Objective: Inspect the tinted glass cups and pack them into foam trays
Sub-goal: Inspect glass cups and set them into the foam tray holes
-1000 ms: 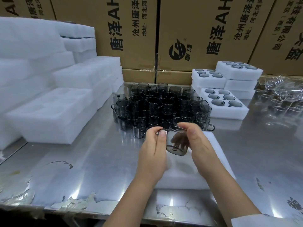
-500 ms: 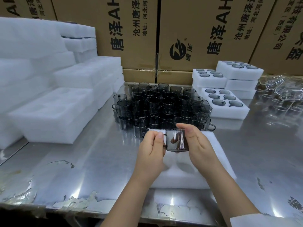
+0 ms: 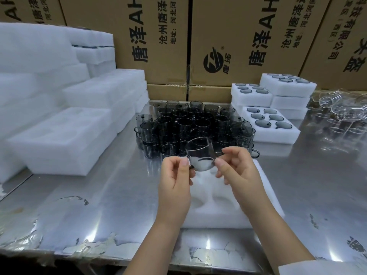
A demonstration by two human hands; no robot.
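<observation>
A grey tinted glass cup (image 3: 200,153) is held in the air between both hands, tilted with its mouth facing away from me. My left hand (image 3: 175,181) pinches its left side near the handle, and my right hand (image 3: 237,171) pinches its right side. Below the hands lies a white foam tray (image 3: 222,213) with hollow pockets showing, partly hidden by my arms. Behind the held cup stands a dense cluster of several tinted cups (image 3: 190,126) on the steel table (image 3: 99,205).
Filled foam trays (image 3: 272,124) with cups sit stacked at the back right. Stacks of white foam trays (image 3: 59,135) fill the left side. Clear glass cups (image 3: 341,114) lie at far right. Cardboard boxes (image 3: 228,46) line the back. The table's front edge runs close to me.
The cup was turned in my hands from bottom-toward-me, to sideways, to tilted with its mouth facing away. Both hands stayed at roughly the same place above the tray.
</observation>
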